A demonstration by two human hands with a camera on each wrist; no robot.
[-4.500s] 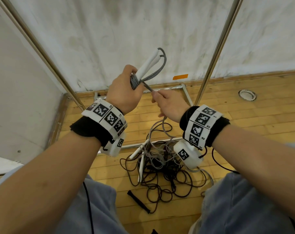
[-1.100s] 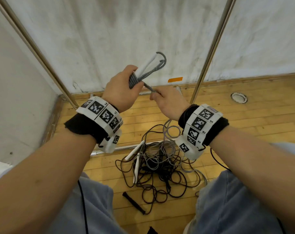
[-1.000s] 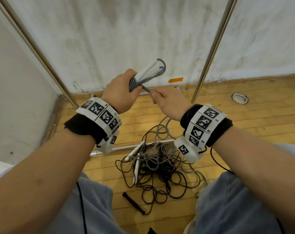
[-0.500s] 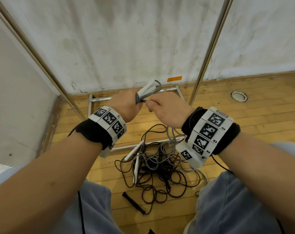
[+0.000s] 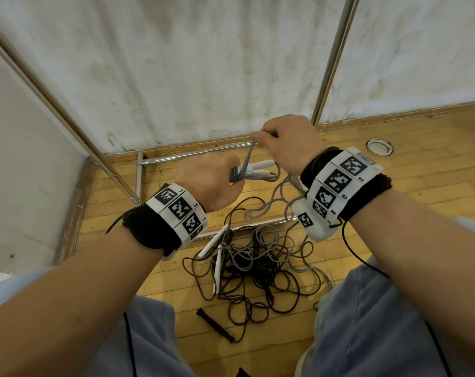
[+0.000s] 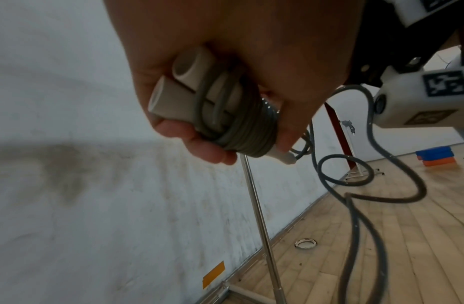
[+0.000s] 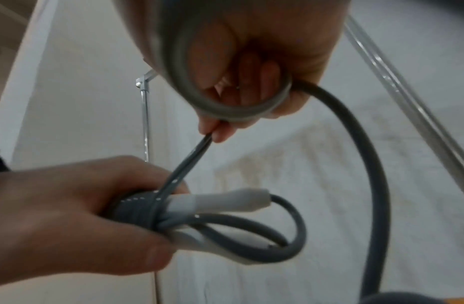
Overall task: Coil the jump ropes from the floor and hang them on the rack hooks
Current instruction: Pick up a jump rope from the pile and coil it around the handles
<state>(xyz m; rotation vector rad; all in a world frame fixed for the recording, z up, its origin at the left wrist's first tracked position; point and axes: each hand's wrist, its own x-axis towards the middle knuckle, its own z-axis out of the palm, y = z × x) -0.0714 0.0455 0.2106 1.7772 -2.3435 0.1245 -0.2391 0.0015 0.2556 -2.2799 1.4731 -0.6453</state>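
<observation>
Between both hands: one grey rope (image 5: 246, 161), two white handles (image 5: 258, 170)

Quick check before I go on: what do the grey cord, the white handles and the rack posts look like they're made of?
Grey cord: looks like smooth PVC or rubber; it shows small glints and bends in soft round loops.
White handles: seemingly matte plastic, plain round tubes with flat cut ends and no sheen.
Rack posts: polished metal, likely steel or chrome-plated tube, with bright streaked reflections along their length.

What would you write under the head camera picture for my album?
Left hand grips white handles wrapped in grey rope; right hand pulls the rope taut above a tangled pile.
</observation>
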